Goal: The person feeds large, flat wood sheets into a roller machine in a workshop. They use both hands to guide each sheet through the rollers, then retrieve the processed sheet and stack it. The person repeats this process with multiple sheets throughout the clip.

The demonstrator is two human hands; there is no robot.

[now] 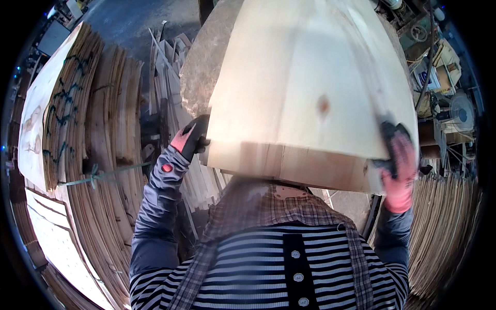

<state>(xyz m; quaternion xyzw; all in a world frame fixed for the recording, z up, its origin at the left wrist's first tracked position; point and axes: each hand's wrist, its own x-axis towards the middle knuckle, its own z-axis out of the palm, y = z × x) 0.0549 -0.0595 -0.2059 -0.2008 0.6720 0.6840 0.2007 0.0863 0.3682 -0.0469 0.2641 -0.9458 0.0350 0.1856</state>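
A large pale wood veneer sheet [305,77] with a dark knot stretches away in front of me, its near edge close to my chest. My left hand [192,138], in a black and pink glove, is closed at the sheet's near left corner, with some fingers hidden. At the near right edge, my right hand [399,168] in a matching glove touches the sheet. Motion blurs its fingers, so its grip is unclear. A brownish band of shade crosses the near end of the sheet.
Under the sheet shows a grey-brown worn surface [199,67]. Stacked veneer sheets [116,98] stand at left, some tied with a green cord [103,175]. Narrow wood strips [165,77] lie beside them. More stacked sheets [444,222] and a fan [461,111] are at right.
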